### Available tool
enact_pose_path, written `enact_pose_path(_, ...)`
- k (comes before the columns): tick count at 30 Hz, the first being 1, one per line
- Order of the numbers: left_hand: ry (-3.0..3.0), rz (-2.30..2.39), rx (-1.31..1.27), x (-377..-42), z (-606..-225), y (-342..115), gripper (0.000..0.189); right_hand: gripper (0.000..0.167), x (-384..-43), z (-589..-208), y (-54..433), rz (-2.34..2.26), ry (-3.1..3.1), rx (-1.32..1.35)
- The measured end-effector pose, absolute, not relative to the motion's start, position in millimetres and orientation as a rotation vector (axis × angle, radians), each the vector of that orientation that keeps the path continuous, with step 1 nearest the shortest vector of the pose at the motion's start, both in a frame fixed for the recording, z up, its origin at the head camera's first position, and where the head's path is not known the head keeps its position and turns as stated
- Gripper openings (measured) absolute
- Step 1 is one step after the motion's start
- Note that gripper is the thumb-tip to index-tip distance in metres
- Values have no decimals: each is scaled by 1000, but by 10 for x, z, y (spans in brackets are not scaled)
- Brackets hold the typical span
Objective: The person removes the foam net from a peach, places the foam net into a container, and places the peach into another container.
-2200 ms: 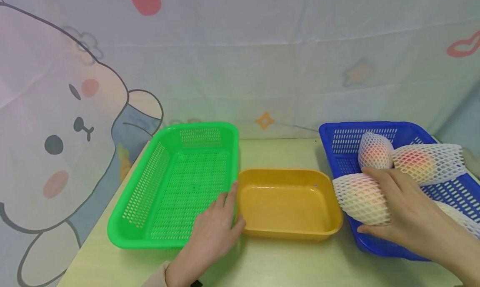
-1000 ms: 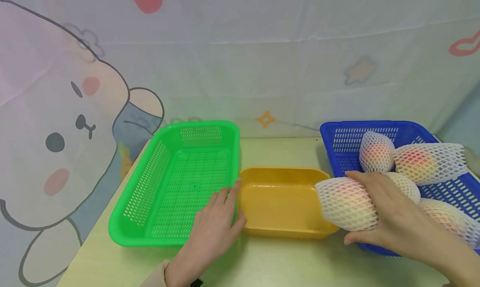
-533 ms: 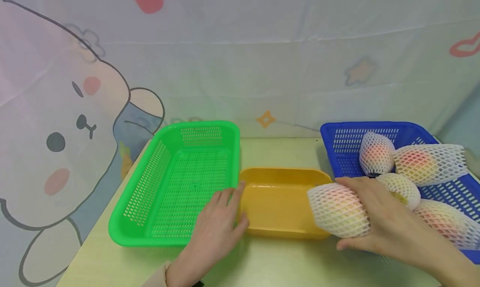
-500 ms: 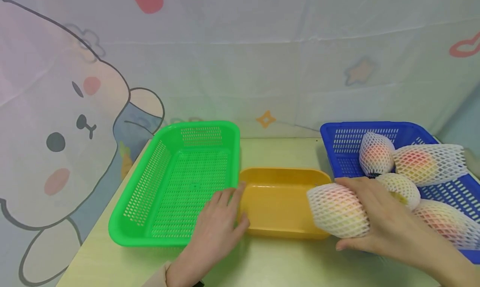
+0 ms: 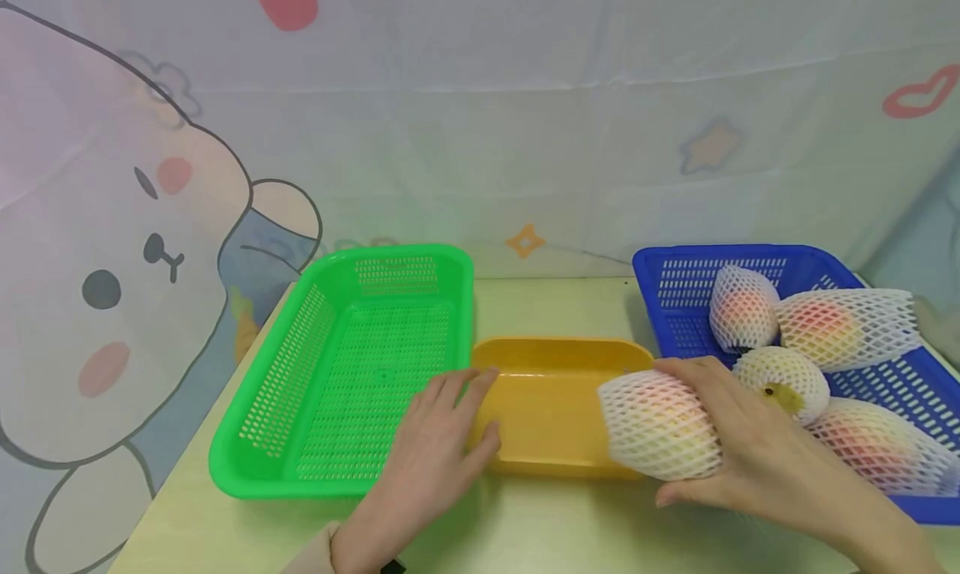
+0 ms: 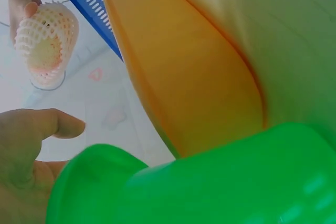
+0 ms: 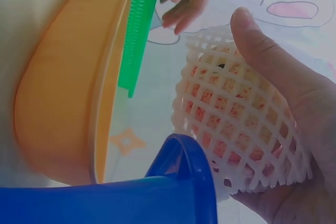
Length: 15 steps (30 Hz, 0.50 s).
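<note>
My right hand grips a red-and-yellow fruit wrapped in a white foam net. It holds this fruit above the right end of the orange tray, left of the blue basket. In the right wrist view, the thumb and palm wrap the netted fruit. My left hand hovers over the near right rim of the green basket, holding nothing, its fingers loosely spread. The left wrist view shows its thumb apart from the green rim.
Several more fruits in foam nets lie in the blue basket, among them an upright one and a pale one with a brown stem end. All three containers stand side by side on a light wooden table. A printed curtain hangs behind.
My right hand has lifted the netted fruit out of the blue basket and moved it left and toward me, over the orange tray. My left hand has shifted only slightly.
</note>
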<state>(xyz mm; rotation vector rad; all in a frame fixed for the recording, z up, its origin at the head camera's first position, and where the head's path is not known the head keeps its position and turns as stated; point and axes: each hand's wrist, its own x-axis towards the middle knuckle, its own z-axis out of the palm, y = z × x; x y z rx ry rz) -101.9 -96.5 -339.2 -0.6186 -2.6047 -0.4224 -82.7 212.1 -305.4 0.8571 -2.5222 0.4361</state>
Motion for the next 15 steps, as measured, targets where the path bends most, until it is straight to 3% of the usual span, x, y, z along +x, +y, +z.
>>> enact_pose_path(15, -2445, -509, -770, -1014, -3407, -851, 45, 110, -870, -3131, 2061, 548, -2465, 956)
